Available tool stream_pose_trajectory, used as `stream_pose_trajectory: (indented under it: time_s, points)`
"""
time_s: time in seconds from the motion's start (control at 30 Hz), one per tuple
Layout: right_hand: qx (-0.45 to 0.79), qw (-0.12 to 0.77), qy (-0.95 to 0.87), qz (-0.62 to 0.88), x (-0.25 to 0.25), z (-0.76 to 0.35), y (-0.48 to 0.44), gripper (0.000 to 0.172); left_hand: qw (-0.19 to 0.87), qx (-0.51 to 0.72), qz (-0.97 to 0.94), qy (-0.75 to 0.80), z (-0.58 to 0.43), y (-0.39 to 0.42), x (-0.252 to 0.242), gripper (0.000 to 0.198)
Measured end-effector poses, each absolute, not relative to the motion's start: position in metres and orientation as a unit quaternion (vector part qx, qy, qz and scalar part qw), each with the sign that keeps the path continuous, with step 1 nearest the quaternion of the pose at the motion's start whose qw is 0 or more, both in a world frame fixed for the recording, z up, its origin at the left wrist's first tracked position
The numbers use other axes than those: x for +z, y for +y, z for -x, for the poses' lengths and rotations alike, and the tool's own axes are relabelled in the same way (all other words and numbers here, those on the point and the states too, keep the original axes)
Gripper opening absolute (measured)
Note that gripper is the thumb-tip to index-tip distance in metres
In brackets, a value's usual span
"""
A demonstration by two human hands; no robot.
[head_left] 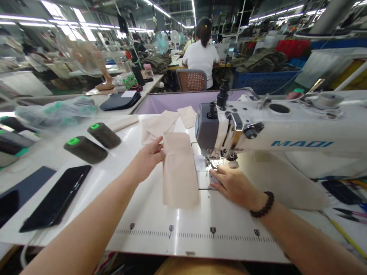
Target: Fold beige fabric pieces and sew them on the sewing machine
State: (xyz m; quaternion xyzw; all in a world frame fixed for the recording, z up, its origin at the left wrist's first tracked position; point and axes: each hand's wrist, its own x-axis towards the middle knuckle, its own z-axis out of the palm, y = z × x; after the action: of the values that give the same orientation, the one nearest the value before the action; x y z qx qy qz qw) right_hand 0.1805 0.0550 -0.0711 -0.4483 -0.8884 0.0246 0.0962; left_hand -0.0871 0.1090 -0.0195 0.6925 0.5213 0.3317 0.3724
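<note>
A beige fabric piece [180,172], long and folded-looking, lies left of the needle area of a white sewing machine [286,130]. My left hand [151,156] pinches its upper left edge between thumb and fingers. Beside the presser foot [213,162], my right hand [233,183] rests on the metal plate with fingers stretched out, holding nothing that I can see. A dark beaded bracelet [263,206] circles the right wrist. More beige fabric pieces [160,124] lie behind the one in my left hand.
Two dark thread cones [86,149] lie on the left of the white table [137,225], near a black phone [57,198]. A ruler strip [195,233] runs along the front edge. Ahead, a person in white [200,55] sits beside a blue crate [263,80].
</note>
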Motion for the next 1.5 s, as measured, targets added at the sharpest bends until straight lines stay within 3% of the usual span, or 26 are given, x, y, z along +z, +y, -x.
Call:
stream_pose_trajectory:
  time_s: [0.1,0.17,0.33,0.6,0.93,1.5]
  points:
    - [0.02,0.097,-0.889,0.446,-0.07,-0.181,0.055,0.021,0.22,0.284,-0.746,0.561,0.076,0.089,-0.056,0.048]
    - [0.02,0.097,-0.89,0.445,-0.07,-0.182,0.054,0.02,0.124,0.199,-0.843,0.485,0.065,0.07,-0.069,0.033]
    - [0.018,0.103,-0.91,0.401,-0.072,-0.185,0.052,0.016,0.026,0.058,-0.945,0.321,0.027,0.053,-0.073,0.022]
    - [0.01,0.126,-0.93,0.345,-0.077,-0.188,0.052,0.018,0.032,0.035,-0.943,0.328,0.0,0.091,-0.073,0.023]
    - [-0.006,0.107,-0.908,0.406,-0.079,-0.184,0.052,0.017,0.044,0.106,-0.934,0.337,0.001,0.103,-0.086,0.009]
    - [0.017,0.091,-0.89,0.446,-0.074,-0.178,0.054,0.026,0.038,0.133,-0.932,0.335,0.002,0.113,-0.093,0.008]
